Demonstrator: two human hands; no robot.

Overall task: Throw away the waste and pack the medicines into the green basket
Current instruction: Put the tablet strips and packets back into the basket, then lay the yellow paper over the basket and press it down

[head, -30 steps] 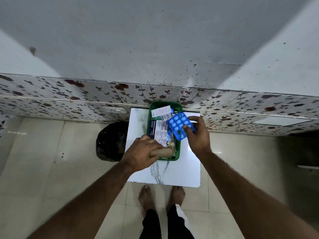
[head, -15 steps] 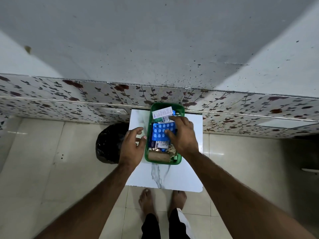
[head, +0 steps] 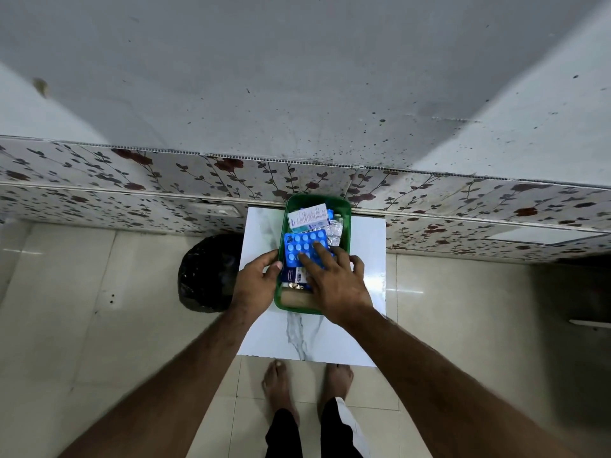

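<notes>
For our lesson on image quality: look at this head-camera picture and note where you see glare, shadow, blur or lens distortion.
Head view: glare streaks on the glossy floor tiles right of the white table; a broad diagonal shadow darkens the grey wall; wide-angle distortion bows the floral strip and stretches the forearms; the green basket, blue blister pack and both hands look fairly sharp.

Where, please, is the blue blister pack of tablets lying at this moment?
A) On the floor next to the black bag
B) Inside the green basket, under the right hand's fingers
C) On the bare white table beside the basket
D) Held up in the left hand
B: the blue blister pack lies inside the green basket, with the right hand fingers resting on it.
</notes>
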